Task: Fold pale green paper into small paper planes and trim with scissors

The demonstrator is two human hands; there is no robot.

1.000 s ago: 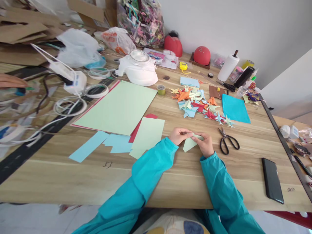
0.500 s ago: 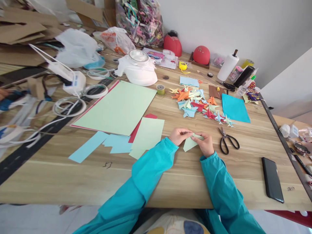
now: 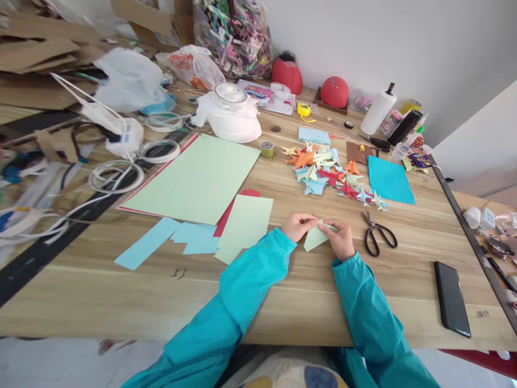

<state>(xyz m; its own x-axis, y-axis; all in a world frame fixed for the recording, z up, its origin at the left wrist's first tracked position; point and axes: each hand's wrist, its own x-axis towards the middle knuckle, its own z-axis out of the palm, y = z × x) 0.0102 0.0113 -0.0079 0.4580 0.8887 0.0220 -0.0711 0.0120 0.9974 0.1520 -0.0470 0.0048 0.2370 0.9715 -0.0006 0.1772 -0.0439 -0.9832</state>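
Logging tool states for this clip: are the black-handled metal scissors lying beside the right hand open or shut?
Partly open: the black-handled metal scissors lie with their blade tips apart and handle loops spread.

A plain grey wall [image 3: 323, 32] fills the upper middle of the frame, darkening toward the upper right; a broad wood-grained table [image 3: 133, 312] spans the centre, a black strip [image 3: 24, 275] crossing it at left; pale floor [image 3: 60, 366] shows lower left; the light is soft.
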